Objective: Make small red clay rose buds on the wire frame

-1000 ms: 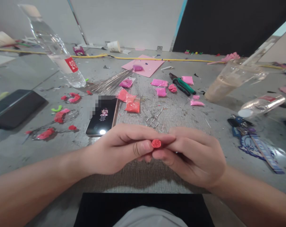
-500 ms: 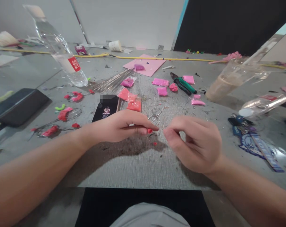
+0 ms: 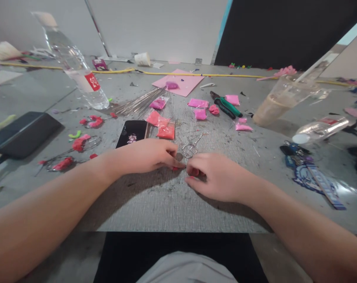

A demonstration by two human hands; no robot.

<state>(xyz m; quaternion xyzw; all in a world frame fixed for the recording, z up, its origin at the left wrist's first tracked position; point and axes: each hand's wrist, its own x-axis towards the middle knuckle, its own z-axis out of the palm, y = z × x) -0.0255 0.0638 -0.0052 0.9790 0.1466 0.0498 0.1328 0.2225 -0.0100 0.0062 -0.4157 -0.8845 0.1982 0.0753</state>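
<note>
Clay bit [image 3: 175, 168], small and red, sits pinched under the left hand [image 3: 146, 156] fingertips, pressed against the table [image 3: 172, 204]. Right hand [image 3: 216, 177] curls narrow beside it; whether it holds anything, I cannot tell.

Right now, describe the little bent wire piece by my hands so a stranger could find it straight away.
Start at the dark phone lying flat on the grey table. Just right of it, beyond the gap between the left hand and right hand, lies the wire piece. It is bare silvery metal, twisted into small loops, unlike the pink and red clay bits around it.
</note>
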